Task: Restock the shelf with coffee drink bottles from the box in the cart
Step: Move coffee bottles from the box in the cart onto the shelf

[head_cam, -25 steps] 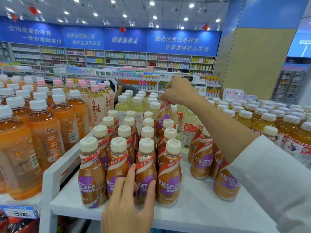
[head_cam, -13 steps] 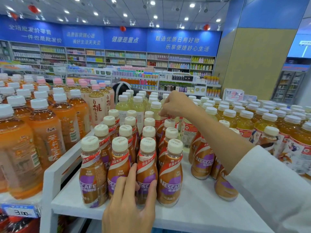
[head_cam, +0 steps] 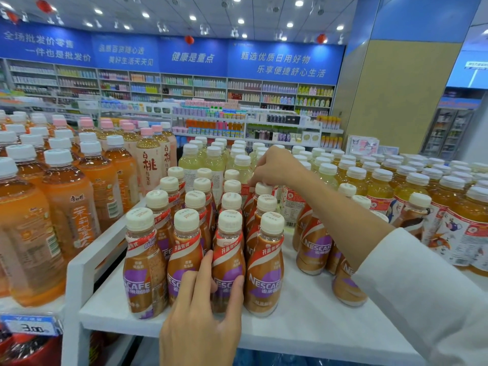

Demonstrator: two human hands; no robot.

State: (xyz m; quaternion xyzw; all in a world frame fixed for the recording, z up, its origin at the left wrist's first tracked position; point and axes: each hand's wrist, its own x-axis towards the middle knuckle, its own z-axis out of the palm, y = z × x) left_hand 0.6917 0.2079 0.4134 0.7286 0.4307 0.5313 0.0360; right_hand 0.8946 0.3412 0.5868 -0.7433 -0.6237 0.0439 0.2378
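Right-side coffee bottles (head_cam: 311, 249) behind forearm (head_cam: 343, 210)

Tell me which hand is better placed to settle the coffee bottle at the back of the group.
The right hand: its fingers grip the cap of the back bottle. The left hand rests against the front bottles near the shelf edge, far from it.

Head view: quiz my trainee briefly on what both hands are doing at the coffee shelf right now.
1. True or false: the right hand grips a back bottle's cap.
2. The left hand touches: A) front bottles, B) orange tea, C) the price tag.
3. How many coffee bottles form that front row?
Key: 1 true; 2 A; 3 four.
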